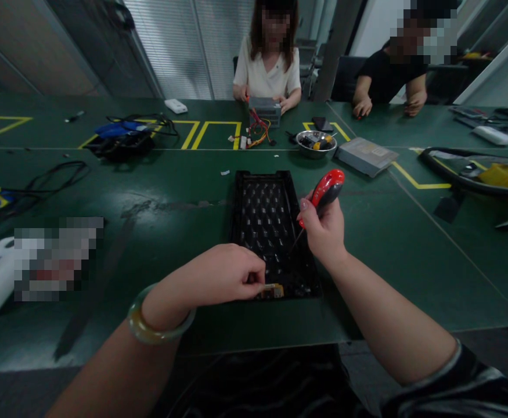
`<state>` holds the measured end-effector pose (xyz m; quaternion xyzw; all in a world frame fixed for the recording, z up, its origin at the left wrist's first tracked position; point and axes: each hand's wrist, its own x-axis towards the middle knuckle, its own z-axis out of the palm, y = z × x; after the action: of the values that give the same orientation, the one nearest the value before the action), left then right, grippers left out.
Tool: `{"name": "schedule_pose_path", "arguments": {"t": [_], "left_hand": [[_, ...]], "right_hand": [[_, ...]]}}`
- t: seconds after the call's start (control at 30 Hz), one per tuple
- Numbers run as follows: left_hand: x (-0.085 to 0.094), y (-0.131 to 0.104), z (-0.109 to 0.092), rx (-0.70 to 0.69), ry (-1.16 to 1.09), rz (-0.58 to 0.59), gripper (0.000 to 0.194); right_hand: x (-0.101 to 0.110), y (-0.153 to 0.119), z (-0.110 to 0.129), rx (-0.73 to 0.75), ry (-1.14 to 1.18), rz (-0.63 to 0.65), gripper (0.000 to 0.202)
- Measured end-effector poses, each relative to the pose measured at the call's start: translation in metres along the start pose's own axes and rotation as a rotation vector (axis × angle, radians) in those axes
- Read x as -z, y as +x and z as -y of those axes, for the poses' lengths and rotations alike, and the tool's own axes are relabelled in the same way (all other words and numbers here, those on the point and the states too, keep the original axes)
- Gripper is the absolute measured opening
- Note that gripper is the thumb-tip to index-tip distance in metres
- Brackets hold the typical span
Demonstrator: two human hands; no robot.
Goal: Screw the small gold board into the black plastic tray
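A black plastic housing point(241, 203) with a patterned inner panel lies on the green table in front of me. My left hand point(223, 270), with a bangle at the wrist, is over its near left corner. Thumb and fingers are pinched at the edge of a small yellowish circuit board point(275, 289) inside the housing. My right hand point(325, 232) is at the housing's right side, wrapped round a red and black screwdriver point(330, 188). The screwdriver's shaft slants down and left into the housing; its tip is hard to make out.
Across the table, a person point(266, 69) handles a grey metal box point(265, 110) with coloured wires. Another person point(388, 78) sits to the right. A metal bowl point(316, 152) of parts and a grey flat box point(367, 155) stand beyond the housing. Blue-black cabled items point(121, 133) lie left.
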<state>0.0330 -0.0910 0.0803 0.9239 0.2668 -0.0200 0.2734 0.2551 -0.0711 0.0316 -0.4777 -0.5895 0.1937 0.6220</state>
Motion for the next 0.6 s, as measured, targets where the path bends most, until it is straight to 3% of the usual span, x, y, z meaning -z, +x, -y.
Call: {"name": "schedule_pose_path", "arguments": {"t": [0.6], "left_hand": [[-0.0063,-0.0008,0.002,-0.003,0.034,-0.059,0.008]], "right_hand": [[-0.0009,0.0004,-0.0019,0.032,-0.027,-0.015,0.02]]}}
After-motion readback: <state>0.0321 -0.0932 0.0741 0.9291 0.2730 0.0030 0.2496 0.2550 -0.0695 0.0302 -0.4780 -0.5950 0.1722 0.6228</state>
